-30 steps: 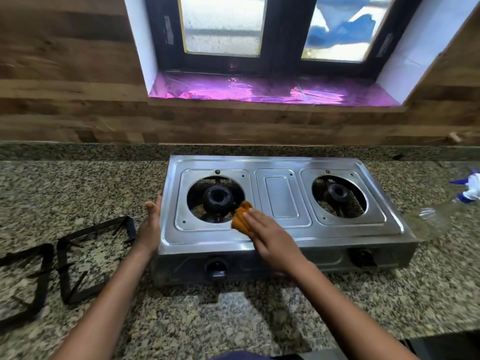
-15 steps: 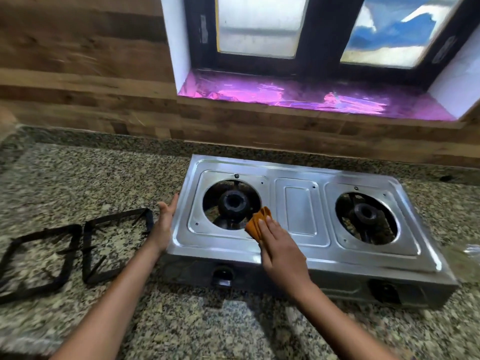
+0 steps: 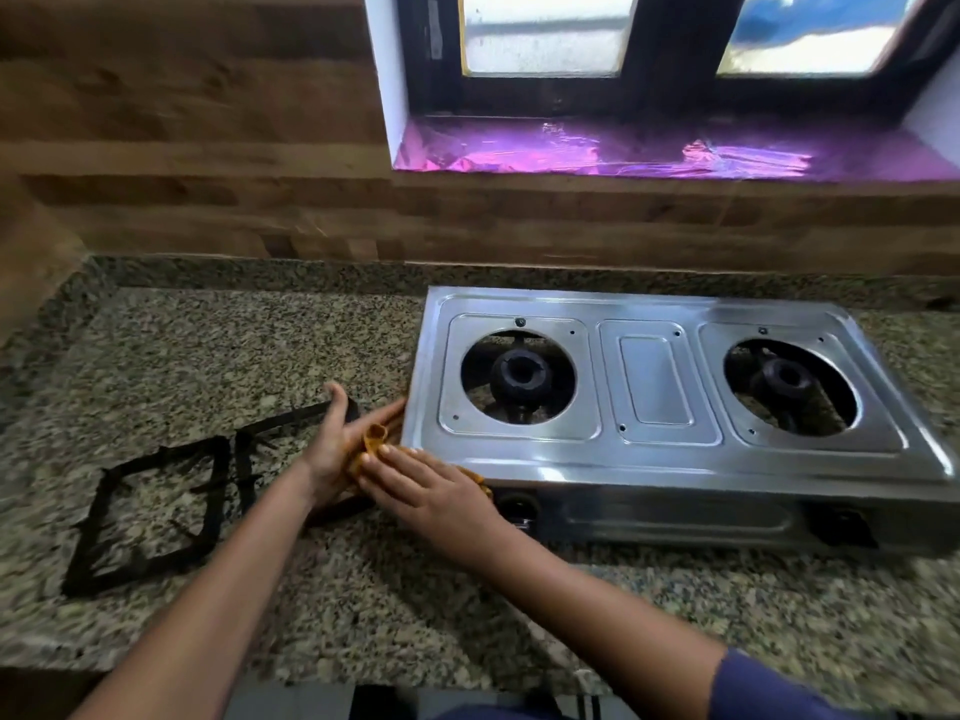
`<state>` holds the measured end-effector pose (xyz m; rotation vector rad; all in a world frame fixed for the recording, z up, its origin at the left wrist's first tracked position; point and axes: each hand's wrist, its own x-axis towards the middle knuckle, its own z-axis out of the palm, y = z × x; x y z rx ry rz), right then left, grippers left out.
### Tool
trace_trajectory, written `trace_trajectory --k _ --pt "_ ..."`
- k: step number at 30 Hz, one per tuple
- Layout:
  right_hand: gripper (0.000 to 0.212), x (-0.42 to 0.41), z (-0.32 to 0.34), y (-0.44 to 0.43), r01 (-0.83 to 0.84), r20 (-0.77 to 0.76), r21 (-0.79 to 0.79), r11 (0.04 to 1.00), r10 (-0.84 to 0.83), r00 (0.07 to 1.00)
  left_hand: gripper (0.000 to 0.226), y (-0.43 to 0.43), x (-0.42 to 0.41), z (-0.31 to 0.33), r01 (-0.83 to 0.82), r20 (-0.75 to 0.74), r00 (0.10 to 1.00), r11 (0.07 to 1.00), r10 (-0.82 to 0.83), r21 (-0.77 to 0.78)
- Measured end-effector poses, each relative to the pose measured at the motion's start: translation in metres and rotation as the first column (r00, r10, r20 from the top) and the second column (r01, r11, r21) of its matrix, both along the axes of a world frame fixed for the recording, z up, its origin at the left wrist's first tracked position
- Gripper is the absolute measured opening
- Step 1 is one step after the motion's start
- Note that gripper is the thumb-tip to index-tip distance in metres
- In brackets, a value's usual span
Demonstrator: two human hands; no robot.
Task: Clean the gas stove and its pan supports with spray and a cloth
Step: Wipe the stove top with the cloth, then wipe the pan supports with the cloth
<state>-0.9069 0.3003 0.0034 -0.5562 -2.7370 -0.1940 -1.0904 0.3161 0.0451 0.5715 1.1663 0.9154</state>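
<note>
At the stove's (image 3: 675, 459) front-left corner | both hands (image 3: 332, 449) (image 3: 431, 485) press the orange cloth (image 3: 374, 439), fingers together | stove top looks wiped | pan supports (image 3: 150, 511) on counter (image 3: 208, 356), seemingly uncleaned

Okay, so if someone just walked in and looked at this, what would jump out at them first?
Probably the shiny steel gas stove at right on the granite counter, both burners bare. Then the two hands meeting at its front-left corner, the left hand and right hand sharing an orange cloth. The black pan supports lie left on the counter.
</note>
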Motion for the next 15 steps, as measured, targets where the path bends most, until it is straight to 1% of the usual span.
trace_trajectory --k 1,3,6,8,11,13,15 --pt "0.047 0.002 -0.003 0.001 -0.039 0.028 0.048 0.998 0.038 0.999 0.102 -0.001 -0.004 0.002 0.038 0.006 0.999 0.999 -0.038 -0.007" --pt "0.047 0.008 -0.008 0.002 -0.110 0.146 0.119 0.987 0.093 0.985 0.104 -0.002 -0.006 0.003 0.097 -0.031 0.995 0.995 -0.098 -0.011" --pt "0.046 0.013 -0.015 -0.001 -0.194 0.285 0.086 0.977 0.163 0.945 0.110 -0.004 -0.003 0.007 0.202 -0.138 0.970 0.979 -0.199 0.011" --pt "0.043 0.011 -0.021 -0.005 -0.241 0.342 0.021 0.970 0.220 0.914 0.115 -0.006 -0.005 0.004 0.251 -0.160 0.957 0.968 -0.244 0.026" --pt "0.036 0.011 -0.030 -0.015 -0.254 0.312 -0.135 0.958 0.285 0.907 0.108 -0.012 -0.008 0.005 0.296 -0.192 0.940 0.954 -0.283 0.041" --pt "0.033 0.006 -0.032 -0.024 -0.200 0.273 -0.260 0.945 0.270 0.923 0.101 -0.017 -0.018 0.006 0.328 -0.256 0.917 0.943 -0.304 0.054" --pt "0.035 -0.004 -0.032 -0.033 -0.133 0.231 -0.372 0.919 0.231 0.945 0.089 -0.024 -0.036 0.006 0.332 -0.317 0.901 0.941 -0.296 0.063"
